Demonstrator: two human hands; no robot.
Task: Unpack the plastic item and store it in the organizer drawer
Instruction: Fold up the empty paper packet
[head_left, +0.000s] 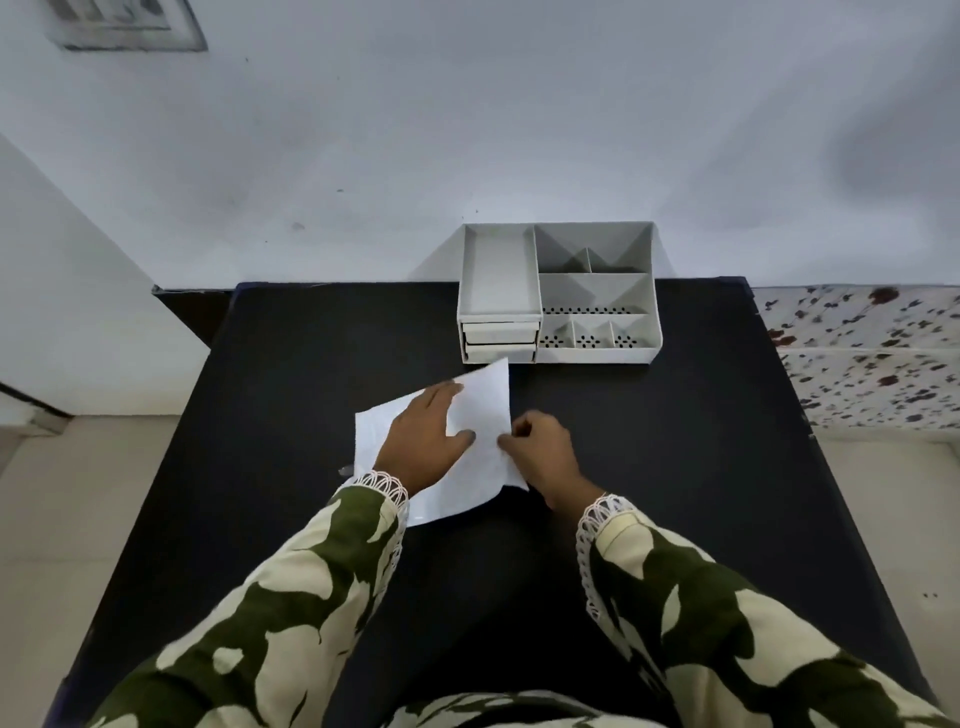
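A flat white packet lies on the black table, just in front of the grey organizer. My left hand rests flat on top of the packet, fingers spread, pressing it down. At the packet's right edge my right hand pinches the rim between thumb and fingers. What the packet holds is hidden. The organizer's two small drawers sit at its lower left, both closed.
The organizer stands at the table's far edge against a white wall. It has an open tray on top left and several open compartments on the right. A speckled surface lies to the right of the table.
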